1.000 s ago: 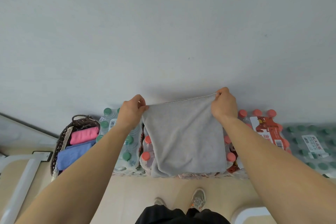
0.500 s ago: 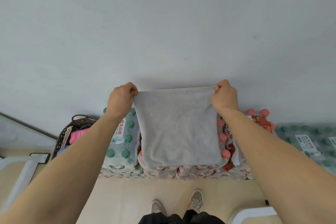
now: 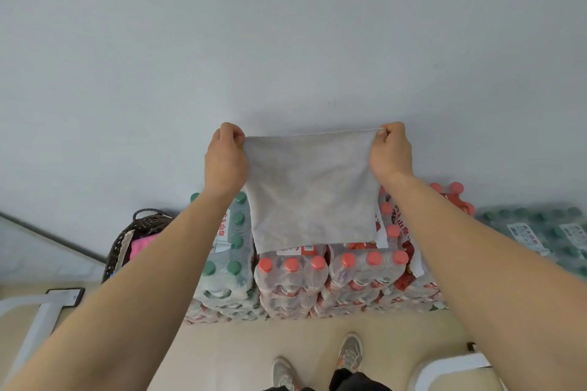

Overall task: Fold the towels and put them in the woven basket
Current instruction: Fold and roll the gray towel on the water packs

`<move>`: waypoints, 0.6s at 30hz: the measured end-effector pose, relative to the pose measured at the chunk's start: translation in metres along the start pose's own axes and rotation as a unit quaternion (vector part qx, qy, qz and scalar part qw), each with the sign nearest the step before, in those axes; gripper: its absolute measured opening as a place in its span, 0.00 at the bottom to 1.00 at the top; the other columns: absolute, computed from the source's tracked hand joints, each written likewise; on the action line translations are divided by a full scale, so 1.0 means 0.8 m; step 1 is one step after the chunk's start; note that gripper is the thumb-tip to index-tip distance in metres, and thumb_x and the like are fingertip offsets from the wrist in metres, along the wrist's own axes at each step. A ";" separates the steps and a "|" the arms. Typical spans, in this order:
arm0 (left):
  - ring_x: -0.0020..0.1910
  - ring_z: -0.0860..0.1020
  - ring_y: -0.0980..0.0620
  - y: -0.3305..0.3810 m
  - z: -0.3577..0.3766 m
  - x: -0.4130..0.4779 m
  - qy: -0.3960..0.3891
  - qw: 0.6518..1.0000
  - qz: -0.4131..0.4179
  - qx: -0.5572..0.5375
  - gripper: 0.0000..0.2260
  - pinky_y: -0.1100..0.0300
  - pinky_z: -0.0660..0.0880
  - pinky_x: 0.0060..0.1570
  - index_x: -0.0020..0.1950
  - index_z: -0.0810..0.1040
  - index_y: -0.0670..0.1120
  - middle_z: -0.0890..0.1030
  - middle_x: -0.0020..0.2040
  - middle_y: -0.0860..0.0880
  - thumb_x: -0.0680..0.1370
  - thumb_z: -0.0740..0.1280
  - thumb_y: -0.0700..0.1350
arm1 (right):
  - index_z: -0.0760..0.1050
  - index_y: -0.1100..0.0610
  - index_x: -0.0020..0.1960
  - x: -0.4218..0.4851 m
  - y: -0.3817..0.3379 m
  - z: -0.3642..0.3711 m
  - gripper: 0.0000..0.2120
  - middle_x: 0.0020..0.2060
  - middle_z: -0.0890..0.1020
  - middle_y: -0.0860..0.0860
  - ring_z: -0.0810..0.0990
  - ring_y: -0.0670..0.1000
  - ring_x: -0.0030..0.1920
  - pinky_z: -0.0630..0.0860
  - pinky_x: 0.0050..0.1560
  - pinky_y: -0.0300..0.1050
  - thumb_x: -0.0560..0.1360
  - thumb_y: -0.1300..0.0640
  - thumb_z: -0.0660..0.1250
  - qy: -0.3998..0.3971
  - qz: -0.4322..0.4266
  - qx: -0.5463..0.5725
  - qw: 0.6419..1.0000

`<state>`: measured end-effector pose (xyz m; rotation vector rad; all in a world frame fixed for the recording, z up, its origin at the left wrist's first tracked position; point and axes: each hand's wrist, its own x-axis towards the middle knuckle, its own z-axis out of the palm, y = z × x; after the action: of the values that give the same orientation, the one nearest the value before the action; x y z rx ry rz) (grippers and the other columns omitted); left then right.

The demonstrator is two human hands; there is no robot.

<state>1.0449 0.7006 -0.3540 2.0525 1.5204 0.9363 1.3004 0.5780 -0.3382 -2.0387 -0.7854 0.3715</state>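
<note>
A grey towel (image 3: pixel 309 190) hangs flat in the air in front of the wall, stretched between my hands. My left hand (image 3: pixel 225 160) pinches its upper left corner and my right hand (image 3: pixel 390 152) pinches its upper right corner. The towel's lower hem hangs free just above the bottle packs. The dark woven basket (image 3: pixel 122 241) stands on the floor at the left, partly hidden by my left forearm. A folded pink towel (image 3: pixel 141 246) shows inside it.
Shrink-wrapped packs of water bottles line the wall: green-capped ones (image 3: pixel 227 251) on the left, red-capped ones (image 3: pixel 333 276) in the middle, more green-capped ones (image 3: pixel 540 232) at the right. White furniture parts (image 3: pixel 35 317) stand at the lower left and a white chair edge (image 3: pixel 451 368) at the lower right. My shoes (image 3: pixel 349 352) are on the beige floor.
Both hands have lifted the grey towel higher and pulled it wider. It now hangs clear of the bottle packs instead of draping onto them.
</note>
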 end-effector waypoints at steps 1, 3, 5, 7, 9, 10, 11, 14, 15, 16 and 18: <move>0.45 0.73 0.47 -0.001 -0.004 -0.002 -0.003 1.000 0.001 0.000 0.08 0.56 0.68 0.44 0.50 0.71 0.47 0.75 0.48 0.50 0.79 0.55 0.36 | 0.68 0.61 0.60 -0.005 0.000 -0.003 0.11 0.47 0.74 0.53 0.72 0.54 0.45 0.64 0.44 0.42 0.84 0.57 0.51 0.005 -0.002 -0.005 1.000; 0.46 0.73 0.48 -0.002 -0.011 -0.007 -0.012 1.000 0.006 0.001 0.07 0.57 0.67 0.45 0.50 0.71 0.48 0.75 0.48 0.51 0.80 0.55 0.38 | 0.68 0.60 0.60 -0.015 0.002 -0.009 0.11 0.47 0.74 0.52 0.72 0.53 0.46 0.64 0.45 0.42 0.84 0.56 0.52 0.011 -0.002 -0.012 1.000; 0.46 0.73 0.48 -0.001 -0.016 -0.014 -0.020 1.000 0.007 -0.001 0.07 0.57 0.67 0.45 0.50 0.72 0.48 0.75 0.48 0.51 0.81 0.56 0.39 | 0.68 0.60 0.60 -0.027 0.005 -0.015 0.11 0.48 0.74 0.52 0.72 0.53 0.47 0.65 0.46 0.42 0.84 0.56 0.52 0.014 0.002 -0.015 1.000; 0.46 0.73 0.48 0.001 -0.018 -0.023 -0.021 1.000 0.006 -0.001 0.07 0.57 0.67 0.46 0.51 0.72 0.47 0.75 0.49 0.51 0.81 0.56 0.40 | 0.68 0.59 0.60 -0.040 0.008 -0.021 0.11 0.49 0.74 0.52 0.73 0.53 0.47 0.67 0.47 0.44 0.84 0.56 0.51 0.014 0.005 -0.017 1.000; 0.47 0.73 0.48 0.003 -0.019 -0.035 -0.021 1.000 0.008 0.000 0.07 0.56 0.68 0.47 0.52 0.73 0.46 0.76 0.50 0.50 0.81 0.57 0.40 | 0.69 0.59 0.61 -0.052 0.013 -0.028 0.11 0.49 0.74 0.52 0.74 0.53 0.48 0.68 0.48 0.44 0.84 0.56 0.52 0.012 0.008 -0.023 1.000; 0.48 0.73 0.48 0.003 -0.019 -0.042 -0.022 1.000 0.008 -0.003 0.07 0.56 0.69 0.48 0.52 0.74 0.45 0.77 0.50 0.49 0.81 0.57 0.41 | 0.69 0.60 0.61 -0.057 0.016 -0.032 0.12 0.49 0.74 0.52 0.74 0.54 0.48 0.68 0.48 0.45 0.84 0.56 0.52 0.011 0.008 -0.024 1.000; 0.49 0.74 0.48 0.004 -0.020 -0.050 -0.023 1.000 0.008 -0.007 0.07 0.55 0.71 0.50 0.53 0.76 0.45 0.77 0.51 0.48 0.82 0.58 0.41 | 0.69 0.60 0.61 -0.062 0.018 -0.035 0.12 0.50 0.74 0.52 0.74 0.54 0.49 0.69 0.49 0.45 0.84 0.56 0.52 0.008 0.006 -0.024 1.000; 0.50 0.76 0.47 0.006 -0.027 -0.074 -0.026 1.000 0.007 -0.004 0.09 0.56 0.71 0.52 0.53 0.80 0.45 0.78 0.52 0.47 0.81 0.60 0.43 | 0.70 0.60 0.60 -0.075 0.024 -0.046 0.12 0.50 0.75 0.52 0.73 0.53 0.50 0.69 0.50 0.45 0.84 0.55 0.53 -0.008 -0.004 -0.021 1.000; 0.49 0.75 0.48 0.008 -0.031 -0.082 -0.024 1.000 0.004 -0.005 0.09 0.57 0.70 0.51 0.52 0.81 0.45 0.78 0.51 0.47 0.81 0.61 0.44 | 0.70 0.60 0.60 -0.080 0.026 -0.050 0.12 0.50 0.75 0.52 0.74 0.53 0.50 0.69 0.49 0.46 0.84 0.55 0.53 -0.016 -0.007 -0.020 1.000; 0.48 0.75 0.49 0.010 -0.035 -0.090 -0.020 1.000 -0.001 -0.010 0.08 0.59 0.69 0.50 0.51 0.82 0.45 0.78 0.49 0.48 0.80 0.62 0.44 | 0.70 0.60 0.59 -0.085 0.027 -0.054 0.11 0.50 0.75 0.51 0.74 0.53 0.49 0.69 0.49 0.46 0.84 0.54 0.53 -0.024 -0.011 -0.017 1.000; 0.47 0.75 0.51 0.016 -0.043 -0.107 -0.008 1.000 -0.008 -0.014 0.07 0.61 0.66 0.48 0.49 0.81 0.45 0.78 0.48 0.49 0.80 0.64 0.44 | 0.70 0.59 0.57 -0.097 0.029 -0.064 0.11 0.48 0.76 0.51 0.74 0.54 0.48 0.68 0.47 0.46 0.84 0.52 0.54 -0.034 -0.022 -0.016 0.999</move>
<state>1.0135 0.6131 -0.3448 2.0204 1.5044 0.9273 1.2781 0.4852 -0.3317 -2.0433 -0.8816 0.4073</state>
